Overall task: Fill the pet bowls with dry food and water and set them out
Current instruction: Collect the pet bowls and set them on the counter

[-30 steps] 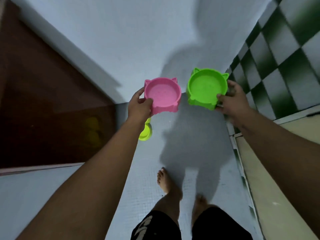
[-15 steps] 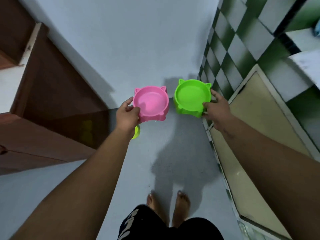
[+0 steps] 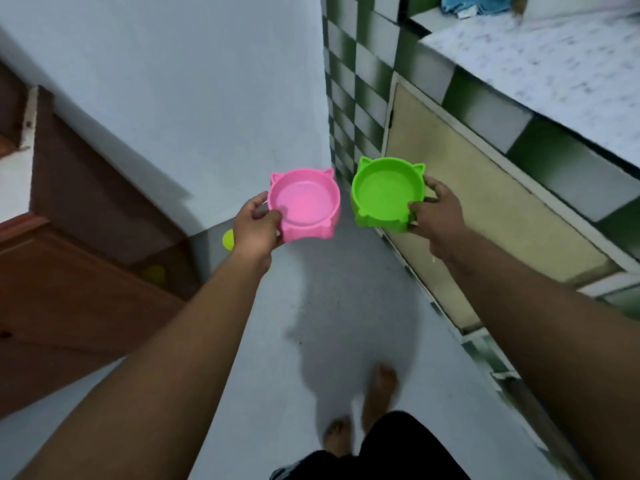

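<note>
At far left a brown wooden door (image 3: 86,271) with a glossy face stands against a pale matte wall (image 3: 190,81). Low on the grey floor (image 3: 346,289), partly hidden behind the left wrist, lies a small yellow-green thing (image 3: 228,239) too hidden to name.

The left hand (image 3: 254,230) pinches the pink bowl (image 3: 304,202) at its near left side, thumb laid over the rim and fingers curled round the outer wall. The bowl is smooth moulded plastic, round, shaped like a cat's head, mouth upward, its two pointed ears aimed away from the person toward the wall. It hangs in the air above the floor.

Just beside it, with a gap between, the green bowl (image 3: 388,194) has the same shape and plastic, mouth up and ears likewise pointing away. The right hand (image 3: 436,213) grips its near right side, thumb on the rim and fingers wrapped round the wall. Both inner floors show plain and smooth.

Below, bare feet (image 3: 379,386) stand blurred on the floor. At right are green and white checked tiles (image 3: 349,98), a flat beige cabinet door (image 3: 485,209) and a speckled stone surface (image 3: 554,64) with a blue cloth (image 3: 474,3) at its far end.
</note>
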Demonstrator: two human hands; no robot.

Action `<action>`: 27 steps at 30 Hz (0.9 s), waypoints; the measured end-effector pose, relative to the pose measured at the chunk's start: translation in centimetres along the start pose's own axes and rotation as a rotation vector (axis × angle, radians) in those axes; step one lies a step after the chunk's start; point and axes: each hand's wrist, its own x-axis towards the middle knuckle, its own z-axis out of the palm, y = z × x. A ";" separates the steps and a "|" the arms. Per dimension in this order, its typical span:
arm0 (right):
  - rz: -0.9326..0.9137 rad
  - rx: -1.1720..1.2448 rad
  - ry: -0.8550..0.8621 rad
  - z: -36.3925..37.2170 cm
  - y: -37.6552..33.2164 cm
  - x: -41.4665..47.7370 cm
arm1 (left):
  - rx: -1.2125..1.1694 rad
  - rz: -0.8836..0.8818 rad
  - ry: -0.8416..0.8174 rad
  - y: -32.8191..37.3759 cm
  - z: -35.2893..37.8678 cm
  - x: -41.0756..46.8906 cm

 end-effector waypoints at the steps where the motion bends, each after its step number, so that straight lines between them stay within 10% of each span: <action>1: -0.003 0.010 0.026 -1.3 0.4 -1.6 | 0.014 0.001 -0.020 -0.2 0.3 -1.7; 27: 0.034 0.087 0.736 -57.6 13.9 -36.7 | 0.252 -0.018 -0.670 -20.3 30.3 -47.3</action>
